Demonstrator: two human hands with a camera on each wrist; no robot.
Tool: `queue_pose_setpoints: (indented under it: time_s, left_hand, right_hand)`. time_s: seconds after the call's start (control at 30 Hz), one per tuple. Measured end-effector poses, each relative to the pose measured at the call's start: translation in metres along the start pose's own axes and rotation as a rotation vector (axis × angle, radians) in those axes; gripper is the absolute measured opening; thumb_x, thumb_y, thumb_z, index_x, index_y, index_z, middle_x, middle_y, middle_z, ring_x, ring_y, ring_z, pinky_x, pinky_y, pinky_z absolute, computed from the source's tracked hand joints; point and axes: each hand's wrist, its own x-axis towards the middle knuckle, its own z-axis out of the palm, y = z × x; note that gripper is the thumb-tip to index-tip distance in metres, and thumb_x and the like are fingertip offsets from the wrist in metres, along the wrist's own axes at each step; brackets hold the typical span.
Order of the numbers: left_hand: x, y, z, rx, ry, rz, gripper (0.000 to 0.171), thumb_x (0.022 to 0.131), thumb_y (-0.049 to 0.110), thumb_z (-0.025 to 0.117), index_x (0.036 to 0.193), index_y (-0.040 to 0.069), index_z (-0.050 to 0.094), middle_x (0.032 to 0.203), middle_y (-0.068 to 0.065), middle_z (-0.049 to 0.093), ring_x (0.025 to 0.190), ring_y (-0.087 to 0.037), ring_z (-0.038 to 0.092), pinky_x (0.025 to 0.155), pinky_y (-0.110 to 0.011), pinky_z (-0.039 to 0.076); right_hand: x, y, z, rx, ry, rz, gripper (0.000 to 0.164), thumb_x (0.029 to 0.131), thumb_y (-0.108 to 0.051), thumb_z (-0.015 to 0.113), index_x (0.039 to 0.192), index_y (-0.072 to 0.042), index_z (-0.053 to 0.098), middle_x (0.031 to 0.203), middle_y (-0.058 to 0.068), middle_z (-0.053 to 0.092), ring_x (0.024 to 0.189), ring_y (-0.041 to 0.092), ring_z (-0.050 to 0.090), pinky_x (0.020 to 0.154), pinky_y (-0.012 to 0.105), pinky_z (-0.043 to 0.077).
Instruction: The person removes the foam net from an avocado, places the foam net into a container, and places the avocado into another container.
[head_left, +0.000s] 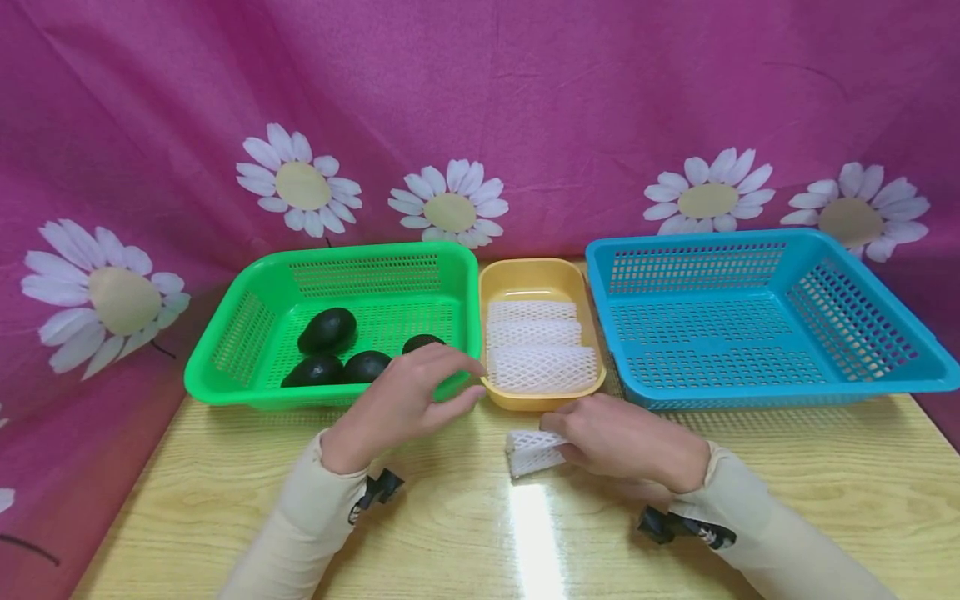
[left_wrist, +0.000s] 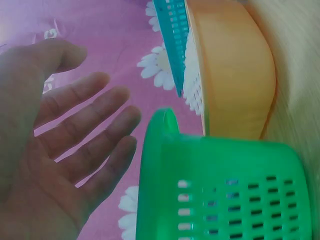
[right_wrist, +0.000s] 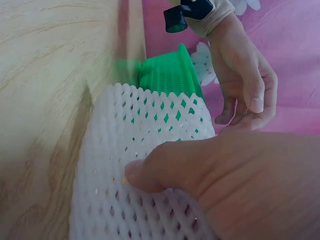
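Observation:
My right hand (head_left: 628, 440) pinches a white foam net sleeve (head_left: 531, 455) just above the wooden table, in front of the yellow tray. In the right wrist view the thumb lies over the mesh of the sleeve (right_wrist: 110, 165), whose open end points toward the green basket. My left hand (head_left: 408, 408) hovers by the front right corner of the green basket (head_left: 262, 398), fingers loosely extended and holding nothing, as the left wrist view also shows. Several dark avocados (head_left: 327, 331) lie in that basket; one avocado (head_left: 422, 342) is partly hidden behind the left hand.
The yellow tray (head_left: 536, 271) between the two baskets holds several more foam net sleeves (head_left: 542, 368). At the right stands a blue basket (head_left: 705, 400) with perforated walls. A flowered pink cloth (head_left: 570, 108) hangs behind the table (head_left: 450, 533).

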Motion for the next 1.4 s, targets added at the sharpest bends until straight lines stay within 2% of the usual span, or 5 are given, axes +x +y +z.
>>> queue_pose_setpoints:
  time_s: [0.17,0.43,0.73,0.97,1.4]
  left_hand:
    - [0.001,0.003,0.005,-0.024,-0.002,0.046,0.023,0.089,0.029,0.070,0.103,0.011,0.072,0.100,0.003,0.073,0.096,-0.009,0.068,0.086,-0.025,0.056]
    - [0.001,0.006,0.009,-0.044,-0.039,0.007,0.021,0.089,0.029,0.069,0.103,0.013,0.072,0.102,0.005,0.073,0.097,-0.007,0.069,0.088,-0.022,0.056]
    - [0.002,0.013,0.011,-0.029,-0.100,-0.007,0.021,0.092,0.031,0.066,0.102,0.014,0.072,0.100,0.004,0.074,0.094,-0.007,0.068,0.086,-0.021,0.056]
    - [0.002,0.016,0.014,-0.033,-0.156,-0.047,0.021,0.093,0.034,0.063,0.103,0.018,0.072,0.100,0.009,0.072,0.093,-0.002,0.066,0.085,-0.018,0.055]
    - [0.001,0.015,0.014,-0.003,-0.145,-0.034,0.021,0.094,0.036,0.062,0.103,0.020,0.071,0.099,0.010,0.072,0.092,-0.001,0.066,0.085,-0.018,0.055]
  right_hand:
    - [-0.002,0.001,-0.001,-0.003,0.027,-0.015,0.013,0.082,-0.014,0.073,0.085,-0.018,0.060,0.073,-0.011,0.057,0.062,0.001,0.048,0.057,0.019,0.042]
    - [-0.005,0.003,-0.006,-0.004,0.027,0.005,0.015,0.083,-0.013,0.072,0.086,-0.019,0.059,0.072,-0.011,0.056,0.060,0.001,0.047,0.055,0.018,0.040]
    - [-0.009,0.006,-0.012,-0.012,0.081,0.007,0.014,0.082,-0.013,0.073,0.090,-0.018,0.062,0.076,-0.008,0.065,0.060,0.000,0.053,0.054,0.017,0.042]
    - [-0.015,0.005,-0.020,-0.016,0.115,-0.004,0.016,0.082,-0.012,0.074,0.091,-0.017,0.062,0.075,-0.008,0.066,0.058,0.000,0.052,0.053,0.017,0.041]
    - [-0.023,0.007,-0.038,-0.013,0.185,0.018,0.023,0.083,-0.013,0.075,0.104,-0.014,0.067,0.086,-0.006,0.072,0.068,0.004,0.063,0.060,0.022,0.052]
